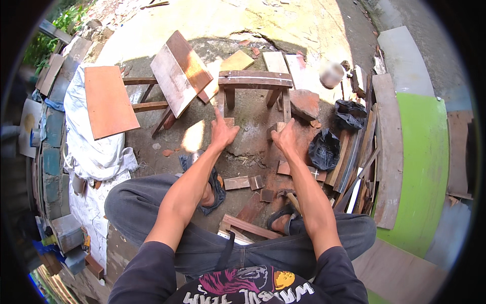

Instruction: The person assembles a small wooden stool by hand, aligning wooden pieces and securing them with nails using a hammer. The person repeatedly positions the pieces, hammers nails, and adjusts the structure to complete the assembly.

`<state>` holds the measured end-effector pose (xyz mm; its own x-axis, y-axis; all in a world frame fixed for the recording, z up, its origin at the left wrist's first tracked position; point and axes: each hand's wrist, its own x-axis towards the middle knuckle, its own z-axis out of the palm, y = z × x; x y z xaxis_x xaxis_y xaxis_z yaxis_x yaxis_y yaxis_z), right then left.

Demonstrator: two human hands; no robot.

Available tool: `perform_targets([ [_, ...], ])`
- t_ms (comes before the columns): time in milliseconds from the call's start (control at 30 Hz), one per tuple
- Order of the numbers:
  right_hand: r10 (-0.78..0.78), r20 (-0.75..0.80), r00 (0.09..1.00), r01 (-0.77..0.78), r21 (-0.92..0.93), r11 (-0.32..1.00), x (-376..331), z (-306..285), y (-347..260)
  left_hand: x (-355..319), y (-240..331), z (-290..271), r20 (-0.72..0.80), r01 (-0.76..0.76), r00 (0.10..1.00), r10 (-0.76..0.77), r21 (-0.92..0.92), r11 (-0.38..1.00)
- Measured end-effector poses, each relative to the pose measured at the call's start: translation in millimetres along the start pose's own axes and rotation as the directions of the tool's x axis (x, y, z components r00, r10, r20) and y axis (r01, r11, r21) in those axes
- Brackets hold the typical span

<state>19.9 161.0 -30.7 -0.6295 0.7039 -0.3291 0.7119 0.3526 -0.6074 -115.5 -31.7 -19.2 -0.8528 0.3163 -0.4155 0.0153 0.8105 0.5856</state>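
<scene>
Seen from above, a seated person stretches both bare arms forward over a littered concrete floor (243,147) to a dark brown wooden frame with a slightly curved crossbar (255,80), which lies straight ahead, just beyond the hands. The crossbar's long axis runs left to right at the frame's far side, square to the reach of the arms, and two outer legs run from its ends back toward the person. The left hand (224,134) is at the near end of the left leg, index finger stretched out along it, the other fingers seemingly curled around the wood; the right hand (285,137) appears closed around the near end of the right leg. The left fingertip reaches a little farther, so that hand is slightly nearer the crossbar. How firmly either hand grips cannot be told. Left of the frame leans a pair of joined wooden boards (174,78); just right sits a rough reddish-brown block (306,104).
</scene>
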Motion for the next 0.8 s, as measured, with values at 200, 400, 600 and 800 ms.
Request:
perform_targets([
  [200, -0.060, 0.002, 0.998, 0.060, -0.077, 0.995, 2, -5, 11, -3, 4, -4, 0.049, -0.007, 0.999, 0.007, -0.007, 1.000],
  [400, -0.031, 0.014, 0.999, 0.032, -0.079, 0.996, -7, -1, 15, -12, -1, 6, 0.015, 0.026, 1.000, -0.025, -0.024, 0.999],
  [600, 0.015, 0.198, 0.980, -0.002, -0.064, 0.998, 15, -28, 4, 8, 4, -6, 0.035, 0.124, 0.992, -0.121, -0.085, 0.989],
  [800, -0.053, -0.095, 0.994, 0.051, -0.027, 0.998, 15, -11, -20, 19, 27, 2, -0.137, 0.147, 0.978, -0.160, -0.102, 0.984],
])
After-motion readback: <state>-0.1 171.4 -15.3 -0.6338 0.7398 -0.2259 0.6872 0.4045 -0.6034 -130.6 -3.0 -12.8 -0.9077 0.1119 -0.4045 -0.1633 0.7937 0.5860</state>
